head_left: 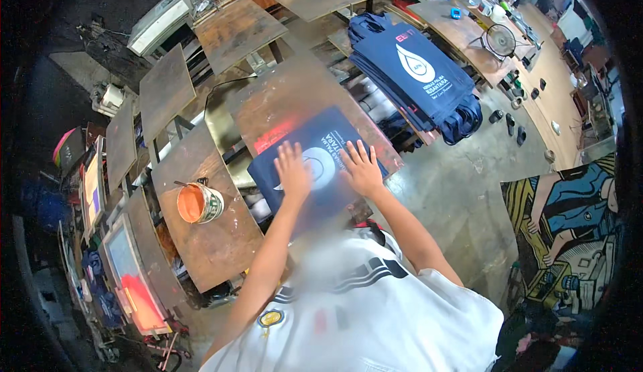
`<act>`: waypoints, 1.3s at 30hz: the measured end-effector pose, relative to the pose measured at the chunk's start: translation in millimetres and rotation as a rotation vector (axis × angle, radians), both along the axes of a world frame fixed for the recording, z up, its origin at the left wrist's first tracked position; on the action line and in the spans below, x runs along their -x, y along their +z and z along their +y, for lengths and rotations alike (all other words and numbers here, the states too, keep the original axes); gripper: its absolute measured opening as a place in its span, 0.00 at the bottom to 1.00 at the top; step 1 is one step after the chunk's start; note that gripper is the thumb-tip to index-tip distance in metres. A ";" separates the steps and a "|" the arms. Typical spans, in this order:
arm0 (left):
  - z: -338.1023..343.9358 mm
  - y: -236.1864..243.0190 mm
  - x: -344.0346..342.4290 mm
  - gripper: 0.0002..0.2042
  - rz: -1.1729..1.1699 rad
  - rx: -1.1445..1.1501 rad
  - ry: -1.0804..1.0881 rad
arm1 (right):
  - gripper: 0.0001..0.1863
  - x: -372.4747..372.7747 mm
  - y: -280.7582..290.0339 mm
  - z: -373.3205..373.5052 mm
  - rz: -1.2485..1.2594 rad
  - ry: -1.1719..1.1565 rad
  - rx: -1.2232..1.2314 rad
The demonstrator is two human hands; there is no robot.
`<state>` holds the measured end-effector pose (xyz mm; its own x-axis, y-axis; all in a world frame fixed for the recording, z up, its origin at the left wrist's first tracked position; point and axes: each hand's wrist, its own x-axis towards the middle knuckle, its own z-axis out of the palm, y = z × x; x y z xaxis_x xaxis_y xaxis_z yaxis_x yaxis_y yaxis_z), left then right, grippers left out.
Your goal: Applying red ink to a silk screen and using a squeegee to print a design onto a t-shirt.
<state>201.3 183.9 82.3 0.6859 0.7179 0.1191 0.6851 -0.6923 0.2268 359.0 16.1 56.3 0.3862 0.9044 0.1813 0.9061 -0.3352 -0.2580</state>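
A navy fabric bag with a white drop emblem and lettering [315, 131] lies on a worn board with red stains [264, 91], just in front of me. My left hand [294, 171] is flat on the bag's left part, fingers spread. My right hand [364, 170] also rests open on the bag, toward its right edge, fingers spread. The bag's near part is blurred.
A stack of navy bags [435, 70] lies on the board at upper right. An orange paint bucket [191, 203] stands on the left board [221, 251]. Screen frames [124, 255] lean at far left. A fan [498, 40], slippers [519, 134] and a painted panel [556, 218] are to the right.
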 end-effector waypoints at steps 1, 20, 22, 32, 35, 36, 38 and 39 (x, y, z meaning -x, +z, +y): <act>-14.3 4.3 -13.0 0.33 -0.025 0.028 -0.067 | 0.33 -0.9 -3.4 -3.5 -0.031 -0.008 -0.014; -75.4 -8.2 105.4 0.34 0.025 0.086 -0.065 | 0.35 -3.4 -0.6 17.9 -0.018 0.015 -0.021; -77.1 -4.7 106.8 0.33 0.012 0.091 -0.044 | 0.34 -2.4 0.3 17.3 -0.017 0.002 -0.026; -33.7 10.3 -50.4 0.28 -0.282 0.098 -0.212 | 0.29 -13.6 -1.2 16.2 0.043 -0.044 -0.055; -13.8 -6.6 -95.7 0.28 -0.205 0.028 -0.215 | 0.28 -30.7 4.1 25.0 -0.093 0.012 -0.007; -7.4 -12.7 -107.2 0.28 -0.142 -0.013 -0.216 | 0.28 -38.2 5.3 30.6 -0.145 0.033 -0.023; 3.4 -21.8 -122.7 0.27 -0.111 -0.053 -0.197 | 0.27 -54.1 6.4 45.2 -0.144 0.036 -0.098; 6.7 -25.1 -127.4 0.27 -0.069 -0.054 -0.168 | 0.25 -60.6 6.6 50.8 -0.095 0.027 -0.049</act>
